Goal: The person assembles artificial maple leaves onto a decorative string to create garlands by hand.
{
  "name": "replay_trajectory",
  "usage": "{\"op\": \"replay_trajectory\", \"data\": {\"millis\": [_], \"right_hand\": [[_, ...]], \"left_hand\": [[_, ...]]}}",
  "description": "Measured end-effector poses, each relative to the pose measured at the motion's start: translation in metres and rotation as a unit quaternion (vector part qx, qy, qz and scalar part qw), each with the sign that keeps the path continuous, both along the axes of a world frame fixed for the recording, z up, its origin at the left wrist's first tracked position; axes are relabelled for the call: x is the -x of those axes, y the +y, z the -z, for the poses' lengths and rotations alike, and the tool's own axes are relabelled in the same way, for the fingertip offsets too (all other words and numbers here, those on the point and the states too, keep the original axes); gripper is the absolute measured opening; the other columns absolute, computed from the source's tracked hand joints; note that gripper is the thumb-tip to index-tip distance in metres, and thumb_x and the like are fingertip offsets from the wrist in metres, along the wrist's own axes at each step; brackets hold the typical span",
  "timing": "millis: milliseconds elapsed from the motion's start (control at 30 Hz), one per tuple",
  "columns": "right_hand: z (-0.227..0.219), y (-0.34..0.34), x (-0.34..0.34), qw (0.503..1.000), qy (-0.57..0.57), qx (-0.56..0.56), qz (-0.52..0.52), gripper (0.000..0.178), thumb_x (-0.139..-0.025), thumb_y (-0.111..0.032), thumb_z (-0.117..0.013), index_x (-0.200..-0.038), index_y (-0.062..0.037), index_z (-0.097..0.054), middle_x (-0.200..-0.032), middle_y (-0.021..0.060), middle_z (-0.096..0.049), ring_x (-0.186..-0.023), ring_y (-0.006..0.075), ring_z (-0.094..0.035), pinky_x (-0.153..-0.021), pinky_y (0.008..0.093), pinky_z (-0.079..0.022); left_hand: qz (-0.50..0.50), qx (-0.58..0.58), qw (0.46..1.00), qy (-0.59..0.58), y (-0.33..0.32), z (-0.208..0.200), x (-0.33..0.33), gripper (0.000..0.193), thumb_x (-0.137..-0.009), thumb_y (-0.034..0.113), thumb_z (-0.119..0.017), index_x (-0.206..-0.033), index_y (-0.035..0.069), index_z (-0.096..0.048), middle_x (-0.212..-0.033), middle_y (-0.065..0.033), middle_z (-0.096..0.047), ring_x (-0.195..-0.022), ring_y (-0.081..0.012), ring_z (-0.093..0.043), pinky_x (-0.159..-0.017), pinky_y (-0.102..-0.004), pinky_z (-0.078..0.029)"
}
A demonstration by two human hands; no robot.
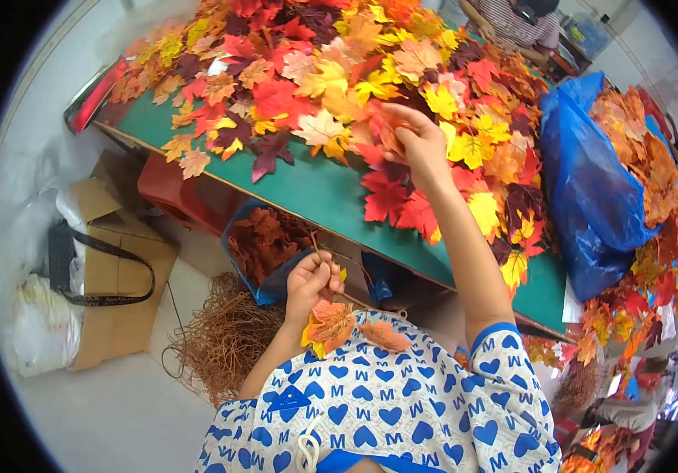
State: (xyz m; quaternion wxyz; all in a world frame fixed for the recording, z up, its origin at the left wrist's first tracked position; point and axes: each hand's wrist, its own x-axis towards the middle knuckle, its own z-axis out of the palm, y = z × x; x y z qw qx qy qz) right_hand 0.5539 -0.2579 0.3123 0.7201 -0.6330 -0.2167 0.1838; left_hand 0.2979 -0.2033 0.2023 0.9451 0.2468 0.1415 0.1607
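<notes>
In front of my body, my left hand (pixel 314 282) is closed in a pinch around a thin brown stem. Orange and yellow artificial maple leaves (pixel 331 325) hang below that hand, against the patterned shirt. My right hand (pixel 420 144) reaches over the green table (pixel 276 183) to the leaf pile. Between its thumb and fingers is a reddish-orange artificial maple leaf (pixel 385 130), partly hidden by the fingers. Around it lies a heap of loose artificial maple leaves (pixel 325 79) in red, yellow, orange, peach and dark purple.
A blue plastic bag (pixel 595 189) of orange leaves stands at the right. Below the table are a red stool (pixel 185 193), a blue-lined container of rust-coloured leaves (pixel 264 244) and a bundle of brown stems (pixel 225 335). A cardboard box (pixel 130 260) sits left. Another person (pixel 524 27) is across the table.
</notes>
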Motion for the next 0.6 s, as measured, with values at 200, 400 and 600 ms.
{"op": "replay_trajectory", "data": {"millis": [200, 400, 600], "right_hand": [[0.016, -0.091, 0.065, 0.860, -0.493, 0.112, 0.071, 0.029, -0.074, 0.008, -0.052, -0.094, -0.0070, -0.067, -0.090, 0.0091, -0.061, -0.071, 0.0207, -0.063, -0.057, 0.0291, -0.051], [0.038, -0.128, 0.086, 0.753, -0.639, 0.153, -0.002, 0.031, -0.066, -0.005, -0.064, -0.096, -0.0128, -0.067, -0.093, 0.0055, -0.060, -0.073, 0.0210, -0.061, -0.058, 0.0301, -0.050], [0.038, -0.141, 0.131, 0.715, -0.638, 0.223, 0.179, 0.024, -0.071, -0.010, -0.069, -0.094, -0.0147, -0.068, -0.075, 0.0017, -0.056, -0.061, 0.0211, -0.056, -0.053, 0.0310, -0.046]], "left_hand": [[0.048, -0.030, 0.998, -0.024, -0.014, -0.035, -0.046, 0.048, -0.090, 0.003, -0.054, -0.135, 0.003, -0.036, -0.087, -0.0076, -0.056, -0.068, -0.0138, -0.055, -0.067, -0.0293, -0.051], [0.140, 0.027, 0.987, -0.069, -0.021, -0.023, -0.052, 0.017, -0.093, 0.012, -0.053, -0.107, 0.001, -0.055, -0.082, -0.0088, -0.058, -0.070, -0.0153, -0.057, -0.065, -0.0277, -0.050], [0.081, -0.039, 0.996, 0.021, -0.041, -0.020, -0.053, 0.016, -0.093, 0.013, -0.055, -0.093, -0.002, -0.059, -0.079, -0.0081, -0.060, -0.067, -0.0153, -0.059, -0.064, -0.0272, -0.052]]}}
